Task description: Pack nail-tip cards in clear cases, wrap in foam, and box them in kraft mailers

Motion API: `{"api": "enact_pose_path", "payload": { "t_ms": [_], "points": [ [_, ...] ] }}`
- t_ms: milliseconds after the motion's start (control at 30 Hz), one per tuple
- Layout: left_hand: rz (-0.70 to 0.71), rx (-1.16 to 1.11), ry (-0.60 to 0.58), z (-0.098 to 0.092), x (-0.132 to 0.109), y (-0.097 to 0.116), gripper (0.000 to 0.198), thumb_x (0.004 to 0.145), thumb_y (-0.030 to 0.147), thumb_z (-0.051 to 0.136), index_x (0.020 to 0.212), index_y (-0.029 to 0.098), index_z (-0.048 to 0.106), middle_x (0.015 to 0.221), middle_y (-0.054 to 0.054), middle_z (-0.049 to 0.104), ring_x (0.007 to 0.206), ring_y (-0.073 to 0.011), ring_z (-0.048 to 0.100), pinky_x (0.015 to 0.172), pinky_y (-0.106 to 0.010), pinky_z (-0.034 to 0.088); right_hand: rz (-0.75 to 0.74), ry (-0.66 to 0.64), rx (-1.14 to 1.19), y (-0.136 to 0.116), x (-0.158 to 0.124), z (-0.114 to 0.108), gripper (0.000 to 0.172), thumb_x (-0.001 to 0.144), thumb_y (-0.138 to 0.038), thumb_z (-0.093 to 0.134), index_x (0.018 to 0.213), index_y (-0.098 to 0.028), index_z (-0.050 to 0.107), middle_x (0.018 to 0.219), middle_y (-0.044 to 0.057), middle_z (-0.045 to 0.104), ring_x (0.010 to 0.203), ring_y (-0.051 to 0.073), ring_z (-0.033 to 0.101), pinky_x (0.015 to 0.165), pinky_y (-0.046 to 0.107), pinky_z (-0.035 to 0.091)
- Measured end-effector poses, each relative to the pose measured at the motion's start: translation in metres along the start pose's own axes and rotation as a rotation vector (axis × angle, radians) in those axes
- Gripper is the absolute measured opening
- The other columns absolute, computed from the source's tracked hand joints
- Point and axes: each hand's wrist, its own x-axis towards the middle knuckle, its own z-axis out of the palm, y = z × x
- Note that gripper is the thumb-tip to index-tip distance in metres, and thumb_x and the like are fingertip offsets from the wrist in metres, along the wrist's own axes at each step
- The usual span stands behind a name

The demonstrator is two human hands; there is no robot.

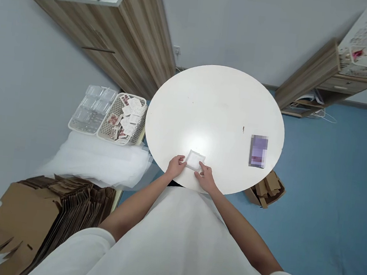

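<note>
A small square white case [195,160] lies slightly turned on the white oval table [220,102], close to the edge nearest me. My left hand [176,166] is at its left side, thumb and fingertips against the edge. On the other side, my right hand [206,178] touches the right edge and lower right corner with curled fingers. Both hands hold the case between them. Its contents are too small to make out.
A blurred purple item [258,151] lies at the table's right. Left of the table stand a basket of cards [123,118], a tray of clear boxes [93,109], white wrapping sheets [99,159] and folded cardboard [27,213]. A cardboard box [266,190] sits on the floor.
</note>
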Motion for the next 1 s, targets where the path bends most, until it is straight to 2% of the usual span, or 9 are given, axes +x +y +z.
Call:
{"api": "enact_pose_path", "payload": {
  "t_ms": [100,200,367,600,833,1000],
  "points": [
    [-0.015,-0.017,0.006,0.000,-0.005,0.001,0.031,0.074,0.026,0.057,0.105,0.018,0.055,0.093,-0.005,0.061,0.072,-0.0125,0.059,0.073,-0.029,0.049,0.027,-0.015,0.127,-0.004,0.004,-0.002,0.060,0.074,-0.038,0.052,0.130,-0.027,0.036,0.122,0.007,0.039,0.100,0.018,0.052,0.087,0.032,0.044],
    [0.033,-0.017,0.005,-0.001,-0.007,0.002,0.026,0.075,0.022,0.054,0.100,0.018,0.058,0.091,-0.005,0.062,0.074,-0.0133,0.060,0.073,-0.029,0.049,0.059,-0.037,0.202,-0.011,0.010,-0.003,0.061,0.071,-0.038,0.055,0.128,-0.027,0.039,0.127,0.007,0.039,0.104,0.021,0.051,0.087,0.033,0.044],
    [0.097,-0.028,0.032,-0.015,0.000,0.000,0.027,0.077,0.022,0.050,0.103,0.018,0.056,0.098,-0.006,0.062,0.084,-0.0161,0.059,0.076,-0.032,0.049,0.071,-0.051,0.279,-0.031,0.021,0.007,0.061,0.069,-0.036,0.058,0.127,-0.028,0.040,0.131,0.005,0.041,0.113,0.022,0.047,0.091,0.037,0.042],
    [0.120,-0.097,0.113,-0.062,0.029,-0.015,0.041,0.075,0.023,0.053,0.116,0.019,0.047,0.115,-0.009,0.055,0.107,-0.0216,0.051,0.088,-0.038,0.042,0.007,-0.109,0.370,-0.085,0.057,0.048,0.065,0.070,-0.035,0.060,0.129,-0.029,0.035,0.137,0.003,0.035,0.124,0.022,0.036,0.098,0.039,0.036],
    [0.118,-0.252,0.193,-0.113,0.071,-0.032,0.058,0.073,0.026,0.058,0.125,0.022,0.036,0.129,-0.010,0.043,0.118,-0.0236,0.042,0.092,-0.040,0.039,-0.042,-0.152,0.423,-0.150,0.109,0.089,0.071,0.070,-0.039,0.060,0.132,-0.028,0.029,0.142,0.002,0.026,0.129,0.022,0.028,0.104,0.040,0.028],
    [0.137,-0.273,0.244,-0.138,0.100,-0.038,0.060,0.072,0.027,0.059,0.126,0.022,0.034,0.132,-0.010,0.039,0.123,-0.0233,0.036,0.097,-0.041,0.035,-0.070,-0.188,0.432,-0.179,0.141,0.112,0.071,0.069,-0.043,0.062,0.131,-0.029,0.032,0.145,0.000,0.019,0.131,0.022,0.024,0.105,0.038,0.027]
  ]
}}
